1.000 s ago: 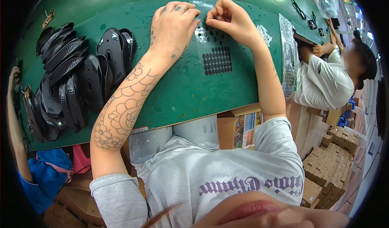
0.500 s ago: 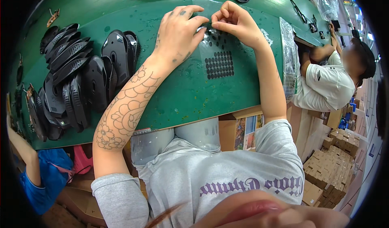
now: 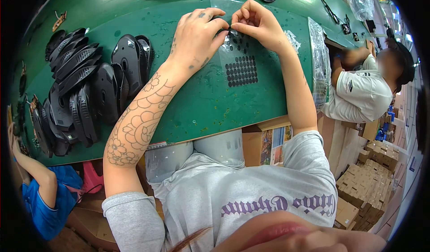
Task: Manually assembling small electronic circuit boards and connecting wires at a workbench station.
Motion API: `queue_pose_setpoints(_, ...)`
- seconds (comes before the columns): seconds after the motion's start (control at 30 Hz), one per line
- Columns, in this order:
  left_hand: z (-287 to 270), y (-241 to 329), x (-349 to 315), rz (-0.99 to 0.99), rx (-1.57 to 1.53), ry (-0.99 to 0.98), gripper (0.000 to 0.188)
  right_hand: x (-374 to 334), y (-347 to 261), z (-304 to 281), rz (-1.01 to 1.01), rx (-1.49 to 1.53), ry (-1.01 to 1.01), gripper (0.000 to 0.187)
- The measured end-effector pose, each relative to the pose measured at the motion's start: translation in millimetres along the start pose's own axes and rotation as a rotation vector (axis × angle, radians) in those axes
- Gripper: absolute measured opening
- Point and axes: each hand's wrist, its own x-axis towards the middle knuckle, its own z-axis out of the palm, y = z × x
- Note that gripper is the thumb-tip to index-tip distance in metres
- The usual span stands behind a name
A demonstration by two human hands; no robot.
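A clear sheet (image 3: 218, 4) lies on the green mat, with rows of small black oval pads (image 3: 242, 71) on its near part. Looser, uneven ovals are scattered farther up, toward my fingers. Over the far end of the sheet, my left hand (image 3: 197, 36) and my right hand (image 3: 259, 25) meet fingertip to fingertip. A small black oval pad (image 3: 230, 28) sits between them, pinched by thumb and forefinger on both sides. The fingers partly cover it.
Black computer mouse shells (image 3: 76, 95) are piled at the left of the green mat (image 3: 188, 113). Clear plastic wrapping (image 3: 318, 63) lies along the right edge. A co-worker (image 3: 365, 88) sits at right; another person's blue sleeve (image 3: 51, 198) shows lower left. Several cartons (image 3: 367, 189) stand behind.
My fingertips have shifted very slightly and stay together over the sheet. At the lower left, the other person's arm has moved farther into view.
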Motion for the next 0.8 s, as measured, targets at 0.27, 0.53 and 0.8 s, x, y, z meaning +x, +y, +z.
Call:
queue_pose_setpoints(0.27, 1.5, -1.4, -0.3, -0.002, -0.006, 0.016, 0.011, 0.3, -4.1, 3.0, -0.02, -0.166, 0.002, 0.027)
queue_pose_setpoints(0.53, 1.3, -1.3, -0.6, -0.03, 0.018, 0.019, 0.019, -2.3, -1.6, 4.8, -0.018, -0.161, 0.035, 0.025)
queue_pose_setpoints(0.8, 1.3, 2.9, 0.0, -0.028, 0.097, 0.012, 0.033, -3.7, -10.8, 7.8, 0.089, -0.32, 0.028, 0.024)
